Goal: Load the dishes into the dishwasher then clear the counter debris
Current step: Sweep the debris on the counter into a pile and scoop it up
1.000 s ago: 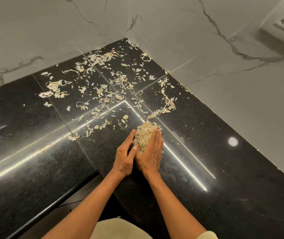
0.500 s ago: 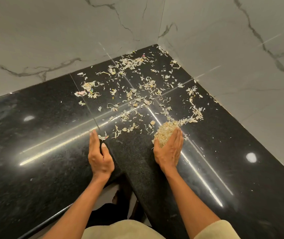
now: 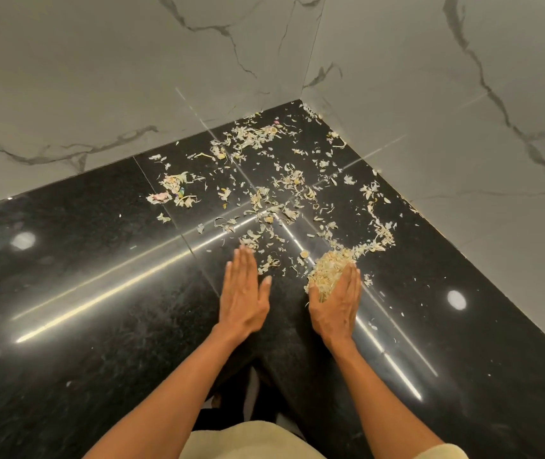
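Pale dry debris flakes (image 3: 264, 197) lie scattered over the black polished counter (image 3: 99, 309), thickest toward the back corner. A heaped pile of flakes (image 3: 329, 270) sits at the front of the scatter. My right hand (image 3: 335, 304) stands on its edge with straight fingers, its palm pressed against the pile's near right side. My left hand (image 3: 243, 293) lies flat on the counter with straight fingers, left of the pile and apart from it, its fingertips at a few loose flakes (image 3: 269, 265).
Grey marble walls (image 3: 430, 111) meet in the corner behind the debris and bound the counter at the back and right. The counter's front edge (image 3: 218, 397) forms an inner corner just below my wrists. Bright light streaks reflect on the surface.
My hands were cupped together round the pile one second ago. The left hand has swung out to the left and then reached forward, flat on the counter. The right hand stays at the pile.
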A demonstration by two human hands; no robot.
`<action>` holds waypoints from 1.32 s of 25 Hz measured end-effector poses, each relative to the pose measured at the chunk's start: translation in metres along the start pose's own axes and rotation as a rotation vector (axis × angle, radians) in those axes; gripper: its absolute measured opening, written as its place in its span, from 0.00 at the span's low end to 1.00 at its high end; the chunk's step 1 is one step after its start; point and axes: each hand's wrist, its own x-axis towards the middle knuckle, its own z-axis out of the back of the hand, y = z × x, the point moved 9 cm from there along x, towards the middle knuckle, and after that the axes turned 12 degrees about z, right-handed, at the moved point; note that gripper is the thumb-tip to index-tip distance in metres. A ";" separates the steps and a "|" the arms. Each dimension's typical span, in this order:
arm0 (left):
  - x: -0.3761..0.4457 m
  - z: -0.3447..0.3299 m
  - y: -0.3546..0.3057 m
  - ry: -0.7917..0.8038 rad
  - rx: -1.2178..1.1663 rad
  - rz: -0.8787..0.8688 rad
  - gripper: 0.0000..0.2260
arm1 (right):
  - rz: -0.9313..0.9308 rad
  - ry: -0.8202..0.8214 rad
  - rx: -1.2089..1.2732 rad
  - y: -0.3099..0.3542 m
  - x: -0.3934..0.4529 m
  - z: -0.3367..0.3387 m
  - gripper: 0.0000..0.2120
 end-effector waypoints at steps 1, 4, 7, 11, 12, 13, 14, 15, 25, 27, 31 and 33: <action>0.002 -0.004 -0.008 0.029 -0.008 -0.055 0.31 | -0.003 -0.016 -0.003 0.002 0.000 0.000 0.44; 0.007 0.009 -0.013 0.098 -0.271 -0.144 0.29 | 0.045 -0.099 -0.101 0.027 -0.002 0.002 0.43; 0.012 0.043 0.011 0.029 -0.408 -0.187 0.26 | 0.147 -0.108 -0.200 0.075 0.001 -0.007 0.44; 0.032 0.082 0.075 -0.126 -0.421 -0.054 0.26 | 0.304 -0.035 -0.226 0.147 0.011 -0.036 0.41; 0.037 0.091 0.092 -0.156 -0.420 -0.020 0.27 | 0.358 0.001 -0.219 0.166 0.012 -0.048 0.39; 0.042 0.100 0.107 -0.184 -0.413 0.007 0.27 | 0.422 0.046 -0.208 0.186 0.011 -0.061 0.37; 0.046 0.109 0.120 -0.209 -0.407 0.025 0.27 | 0.494 0.098 -0.200 0.206 0.010 -0.075 0.36; 0.051 0.116 0.130 -0.231 -0.401 0.038 0.27 | 0.569 0.154 -0.204 0.223 0.008 -0.090 0.35; 0.124 0.148 0.168 -0.244 -0.166 0.136 0.30 | 0.513 0.221 -0.412 0.167 0.064 -0.102 0.28; 0.139 0.148 0.167 -0.225 -0.110 0.142 0.30 | 0.453 0.209 -0.461 0.147 0.075 -0.091 0.28; 0.178 0.149 0.162 -0.206 0.080 0.170 0.31 | 0.430 0.207 -0.441 0.154 0.077 -0.094 0.26; 0.195 0.147 0.156 -0.195 0.127 0.185 0.32 | 0.441 0.217 -0.419 0.157 0.078 -0.095 0.26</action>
